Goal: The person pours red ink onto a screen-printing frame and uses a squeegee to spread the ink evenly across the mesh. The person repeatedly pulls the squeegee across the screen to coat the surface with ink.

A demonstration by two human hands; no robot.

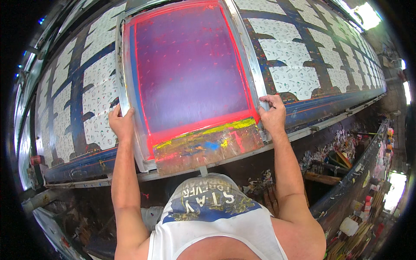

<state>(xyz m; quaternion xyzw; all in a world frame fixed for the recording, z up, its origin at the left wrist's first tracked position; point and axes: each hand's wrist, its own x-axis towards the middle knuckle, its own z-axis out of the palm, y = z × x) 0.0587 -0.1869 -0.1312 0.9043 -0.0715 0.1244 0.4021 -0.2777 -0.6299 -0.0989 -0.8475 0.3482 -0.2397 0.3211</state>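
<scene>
- Left hand: at eight o'clock on the screen, thumb inside and fingers outside, closed on the metal frame. A firm but loose-wristed pinch seems best here.
- Right hand: at about four o'clock, also closed on the frame, near the lower end of its side rail. It sits roughly opposite the left, so both sides should take equal load.
- Screen: it lies on the table straight ahead, at twelve o'clock from the body, its purple mesh bordered in red. Keeping fingertips on the rails and off the mesh would avoid smears and dents.
- Paint-smeared board: at six o'clock, along the screen's near end; any tilt could shift it, so the frame is best kept level.
- White patterned panels: on the table at nine o'clock and again towards two and three. Lifting cleanly rather than dragging would spare them.
- Long table: its near edge is a sensible guide for squaring the frame.
- Scrap-filled trough: farther out at four o'clock; elbows should stay clear of it.
</scene>
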